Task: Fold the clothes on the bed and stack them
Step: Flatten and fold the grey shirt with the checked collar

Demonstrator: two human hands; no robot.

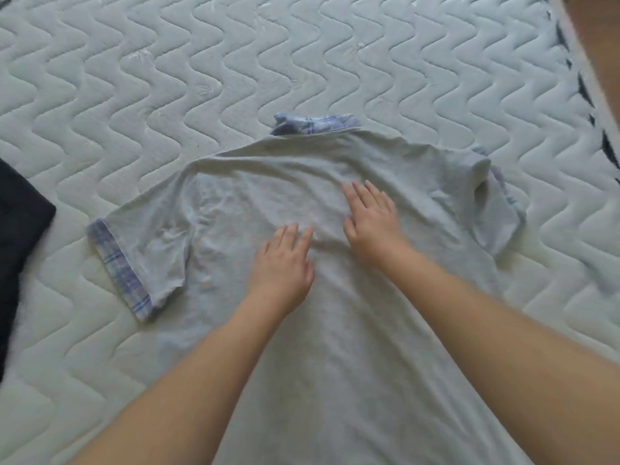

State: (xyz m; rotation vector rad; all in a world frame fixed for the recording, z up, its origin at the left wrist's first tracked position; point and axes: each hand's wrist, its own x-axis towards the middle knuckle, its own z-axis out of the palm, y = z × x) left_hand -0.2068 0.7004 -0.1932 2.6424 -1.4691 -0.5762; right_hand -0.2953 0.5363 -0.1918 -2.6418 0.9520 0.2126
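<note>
A light grey polo shirt (255, 182) with a blue plaid collar and plaid sleeve cuffs lies spread back-up on the quilted white mattress (201, 62). Its left sleeve is laid out flat; its right sleeve is bunched and partly folded over. My left hand (283, 263) rests flat on the middle of the shirt's back with fingers straight. My right hand (370, 216) presses flat on the fabric just above and to the right of it, below the collar. Neither hand grips the cloth.
A dark navy garment (20, 236) lies at the left edge of the mattress. The mattress's right edge with dark stitching (583, 92) runs along the top right, with wooden floor (600, 25) beyond it.
</note>
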